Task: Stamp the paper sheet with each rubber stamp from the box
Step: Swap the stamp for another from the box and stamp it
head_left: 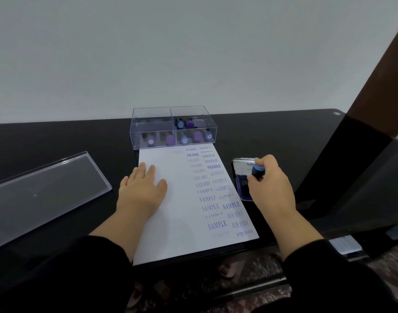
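The left hand (142,188) lies flat on the paper (182,222), the right hand (269,179) grips a stamp (258,172) over the ink pad (244,177) beside the paper, below the box (153,129); overinking risks smudges.

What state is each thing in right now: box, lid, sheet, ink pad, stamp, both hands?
Box: open, stamps inside.
Lid: off, lying flat left of the sheet.
Paper sheet: flat, right side stamped, left side blank.
Ink pad: open.
Stamp: gripped, over the pad.
Left hand: flat on the sheet.
Right hand: grips the stamp.
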{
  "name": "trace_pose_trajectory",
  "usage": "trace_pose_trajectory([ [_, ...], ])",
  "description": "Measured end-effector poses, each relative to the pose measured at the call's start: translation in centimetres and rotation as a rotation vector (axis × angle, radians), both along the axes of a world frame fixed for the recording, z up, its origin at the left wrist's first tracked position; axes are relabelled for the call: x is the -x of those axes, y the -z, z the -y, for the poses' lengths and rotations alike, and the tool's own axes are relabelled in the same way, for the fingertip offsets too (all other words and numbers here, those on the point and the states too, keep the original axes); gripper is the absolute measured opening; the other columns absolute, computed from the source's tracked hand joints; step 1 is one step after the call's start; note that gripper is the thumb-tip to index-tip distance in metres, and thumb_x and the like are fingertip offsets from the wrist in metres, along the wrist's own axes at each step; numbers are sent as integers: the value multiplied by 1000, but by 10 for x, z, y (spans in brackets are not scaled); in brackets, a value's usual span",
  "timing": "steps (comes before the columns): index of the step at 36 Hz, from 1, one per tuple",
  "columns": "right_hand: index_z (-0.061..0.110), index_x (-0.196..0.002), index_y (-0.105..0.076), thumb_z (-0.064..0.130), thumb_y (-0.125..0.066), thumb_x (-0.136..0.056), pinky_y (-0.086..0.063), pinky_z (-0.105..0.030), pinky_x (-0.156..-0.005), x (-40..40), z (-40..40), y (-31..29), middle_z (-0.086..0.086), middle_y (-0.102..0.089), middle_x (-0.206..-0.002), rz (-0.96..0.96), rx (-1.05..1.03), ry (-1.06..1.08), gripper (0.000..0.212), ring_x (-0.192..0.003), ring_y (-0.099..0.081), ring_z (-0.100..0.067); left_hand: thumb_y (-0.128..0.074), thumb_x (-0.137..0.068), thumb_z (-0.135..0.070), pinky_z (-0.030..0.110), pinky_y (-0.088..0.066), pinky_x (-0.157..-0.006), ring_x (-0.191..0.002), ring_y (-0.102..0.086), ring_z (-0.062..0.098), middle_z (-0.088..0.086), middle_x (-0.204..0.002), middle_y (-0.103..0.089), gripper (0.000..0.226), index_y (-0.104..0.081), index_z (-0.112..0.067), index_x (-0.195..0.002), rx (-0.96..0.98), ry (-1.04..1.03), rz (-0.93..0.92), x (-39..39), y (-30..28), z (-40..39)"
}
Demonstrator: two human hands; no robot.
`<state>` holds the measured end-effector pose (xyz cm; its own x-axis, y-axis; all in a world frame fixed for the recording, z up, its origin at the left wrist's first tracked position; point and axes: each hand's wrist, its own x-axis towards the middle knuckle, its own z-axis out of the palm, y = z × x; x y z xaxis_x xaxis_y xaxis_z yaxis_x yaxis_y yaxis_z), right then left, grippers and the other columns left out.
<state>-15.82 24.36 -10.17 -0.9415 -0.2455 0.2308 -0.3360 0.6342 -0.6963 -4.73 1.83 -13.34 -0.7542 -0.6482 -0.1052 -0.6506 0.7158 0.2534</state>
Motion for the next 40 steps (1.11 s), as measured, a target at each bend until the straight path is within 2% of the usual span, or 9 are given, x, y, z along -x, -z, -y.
trace_pose_trajectory([
  [2, 26, -101, -43, 7, -52, -91, -40, -24, -54, 2, 6, -5, 8, -60, -115, 8, 44, -9, 23, -82, -56, -15, -20, -100, -45, 36, 1, -118, -147, 3, 16, -1, -160, 7, 60, -4, -23, -153, 0, 2, 8, 0, -1, 0],
  [5, 24, -111, -45, 9, -53, -92, -35, -21, -51, 4, 21, -14, 3, -61, -112, 25, 80, -48, 25, -80, -55, -14, -19, -100, -46, 36, 1, -118, -147, 4, 17, -1, -160, 8, 60, -2, -23, -153, -7, 9, 22, 0, -3, -1],
  [7, 28, -106, -43, 13, -55, -93, -38, -21, -53, 5, 33, -18, 5, -59, -112, 20, 97, -98, 24, -85, -56, -13, -18, -100, -45, 37, 1, -118, -147, 4, 17, -1, -160, 8, 59, -1, -23, -153, -8, 13, 20, -1, -4, -2],
  [11, 30, -102, -42, 15, -57, -92, -50, -31, -68, 9, 61, -25, 7, -56, -108, 23, 128, -214, 24, -88, -57, -14, -19, -100, -44, 36, 1, -117, -147, 4, 17, 0, -160, 7, 59, -3, -22, -152, -9, 18, 3, -2, -4, -4],
  [17, 25, -104, -46, 16, -59, -91, -41, -25, -69, 25, 103, -35, 13, -49, -100, 11, 174, -337, 21, -86, -52, -10, -21, -100, -41, 35, 3, -117, -147, 5, 15, -1, -160, 7, 58, -4, -24, -153, -14, 2, -25, -1, -3, -5],
  [23, 24, -112, -50, 16, -60, -91, -38, -13, -59, 37, 143, -27, 11, -53, -111, 6, 182, -388, 25, -83, -52, -6, -19, -100, -42, 35, 5, -117, -146, 8, 15, -1, -159, 11, 58, 0, -25, -152, -13, 10, -9, 1, -1, -1],
  [28, 25, -119, -51, 16, -59, -92, -47, -25, -72, 39, 158, -8, 9, -57, -116, 30, 174, -401, 30, -93, -55, -10, -19, -100, -42, 36, 5, -117, -146, 9, 15, -1, -159, 12, 58, 0, -25, -152, -14, 17, -5, 2, 0, 2],
  [35, 25, -124, -53, 16, -58, -92, -39, -23, -74, 36, 163, 8, 13, -51, -101, 15, 135, -412, 33, -87, -53, -10, -19, -100, -42, 36, 5, -117, -146, 9, 15, -1, -159, 11, 58, -1, -25, -152, -4, 11, -19, 1, 3, 1],
  [40, 24, -124, -53, 15, -58, -92, -39, -24, -72, 36, 166, 10, 16, -51, -102, 0, 105, -433, 33, -86, -51, -8, -19, -100, -43, 35, 5, -117, -146, 9, 15, -1, -159, 11, 58, 0, -25, -152, -3, 11, -14, 1, 2, 2],
])
